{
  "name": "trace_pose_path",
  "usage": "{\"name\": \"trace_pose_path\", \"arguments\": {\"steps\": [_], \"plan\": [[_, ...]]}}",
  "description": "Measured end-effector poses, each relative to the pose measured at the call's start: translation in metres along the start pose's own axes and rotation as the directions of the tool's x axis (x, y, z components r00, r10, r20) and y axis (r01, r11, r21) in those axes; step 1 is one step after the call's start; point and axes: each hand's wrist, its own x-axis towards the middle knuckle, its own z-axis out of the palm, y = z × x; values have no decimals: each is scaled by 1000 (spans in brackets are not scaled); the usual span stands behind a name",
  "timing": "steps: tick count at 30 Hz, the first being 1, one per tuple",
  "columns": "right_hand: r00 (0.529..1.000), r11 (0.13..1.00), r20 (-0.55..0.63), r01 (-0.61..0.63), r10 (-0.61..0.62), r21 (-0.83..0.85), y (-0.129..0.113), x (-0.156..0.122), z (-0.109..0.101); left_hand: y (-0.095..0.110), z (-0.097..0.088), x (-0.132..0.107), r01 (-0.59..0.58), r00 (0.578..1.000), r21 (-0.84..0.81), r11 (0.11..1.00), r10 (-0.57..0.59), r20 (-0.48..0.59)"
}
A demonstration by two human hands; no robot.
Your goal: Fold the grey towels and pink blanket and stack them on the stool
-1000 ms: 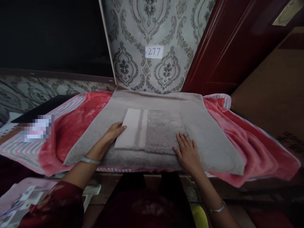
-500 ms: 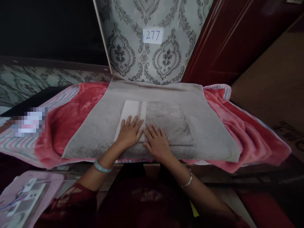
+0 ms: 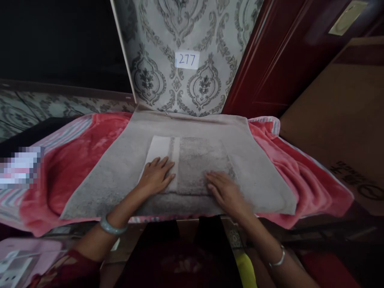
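A small folded grey towel (image 3: 195, 160) with a pale striped band at its left end lies on a larger grey towel (image 3: 258, 176) spread flat. My left hand (image 3: 156, 178) rests flat on the folded towel's left part, fingers stretched out. My right hand (image 3: 223, 190) lies flat on its right near corner, fingers extended and slightly blurred by motion. Neither hand holds anything.
Under the grey towel a red fleece blanket (image 3: 303, 172) covers the surface and hangs over its edges. A patterned wall panel with a "277" label (image 3: 187, 60) stands behind. A dark red door (image 3: 279, 60) is at the right, a brown cardboard box (image 3: 345, 112) beside it.
My right hand has slid to the right across the folded towel, away from my left hand. The left hand has stayed on the towel's left part.
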Motion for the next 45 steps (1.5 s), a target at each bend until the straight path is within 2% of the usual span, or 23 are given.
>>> {"name": "trace_pose_path", "arguments": {"steps": [3, 6, 8, 11, 14, 18, 22, 26, 31, 40, 45], "plan": [[998, 994, -28, -62, 60, -89, 7, 58, -14, -7, -25, 36, -21, 999, -57, 998, 19, -33], [993, 982, 59, -94, 104, -166, 4, 128, -13, -6, -41, 81, -17, 999, -43, 999, 16, -40], [989, 978, 94, -98, 117, -184, 2, 163, -4, -3, -37, 104, 31, 999, 8, 999, -31, -25], [983, 976, 112, -122, 144, -180, 7, 184, 21, -3, -14, 117, 105, 994, 80, 991, -101, -42], [968, 972, 156, -169, 195, -163, 16, 181, 44, -7, 8, 116, 97, 994, 101, 990, -92, -53], [967, 973, 152, -185, 206, -139, 23, 178, 53, -13, 14, 116, 87, 995, 102, 991, -83, -46], [946, 947, 122, -278, 299, -163, 32, 180, 44, -14, 11, 118, 86, 996, 93, 992, -82, -47], [886, 880, 118, -415, 448, -230, 54, 172, 31, -15, 11, 117, 84, 995, 97, 992, -79, -54], [826, 827, 119, -521, 550, -210, 74, 153, 20, -14, 9, 116, 83, 996, 97, 992, -79, -52], [743, 751, 135, -624, 656, -216, 81, 116, 13, -15, 9, 119, 74, 996, 50, 996, -71, -56], [750, 766, 162, -621, 642, -166, 85, 95, 7, -16, 8, 120, 72, 996, 32, 997, -70, -58]]}}
